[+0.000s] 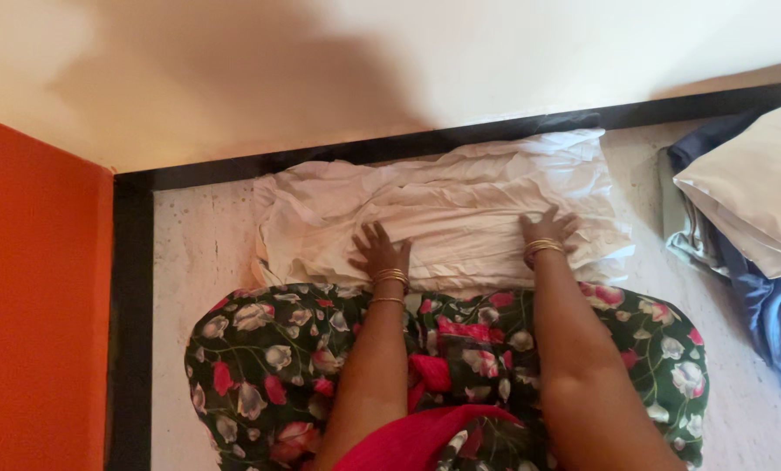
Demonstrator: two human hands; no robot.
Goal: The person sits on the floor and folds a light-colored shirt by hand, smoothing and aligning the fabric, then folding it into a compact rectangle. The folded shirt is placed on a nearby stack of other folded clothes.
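Nearest the camera, the person's lap is covered by a dark floral garment (277, 366) with a red cloth (425, 432) gathered at the centre. Both forearms extend forward over it, roughly parallel, each wrist carrying gold bangles (391, 277). The left hand (380, 250) lies palm down on the white cloth (443, 209), fingers spread and flat, gripping nothing. The right hand (548, 228) is likewise pressed flat on the same cloth, fingers apart, nothing clamped. The white cloth sits folded and wrinkled on the pale speckled floor (203, 253), directly ahead of the knees and just short of the black skirting strip (364, 148). To smooth it well, judging from this position, pressure should be even under both palms, and strokes should run outward from the centre toward the edges, so creases are pushed off rather than trapped. Farther right lies a stack of blue and cream fabric (748, 218); beyond, a cream wall (390, 61) meets an orange wall (33, 288).
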